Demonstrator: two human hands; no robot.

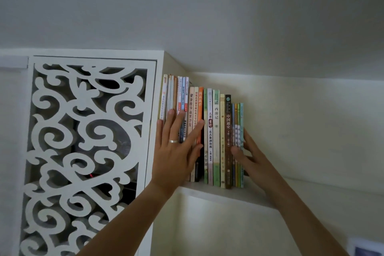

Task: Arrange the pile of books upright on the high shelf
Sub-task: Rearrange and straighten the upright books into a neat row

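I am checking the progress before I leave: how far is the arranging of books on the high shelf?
Nearly done, it seems. The row of books stands upright on the high shelf, spines outward, and no lying pile is in view. In hand: the left hand presses flat on the spines, and the right hand holds the row's right end. Left: probably only letting go, if the row stays upright.

White carved scrollwork panel [87, 141] stood left of the alcove; dark gaps showed behind it. Plain pale wall [228, 16] above. Framed picture corner [365, 248] sat bottom right.
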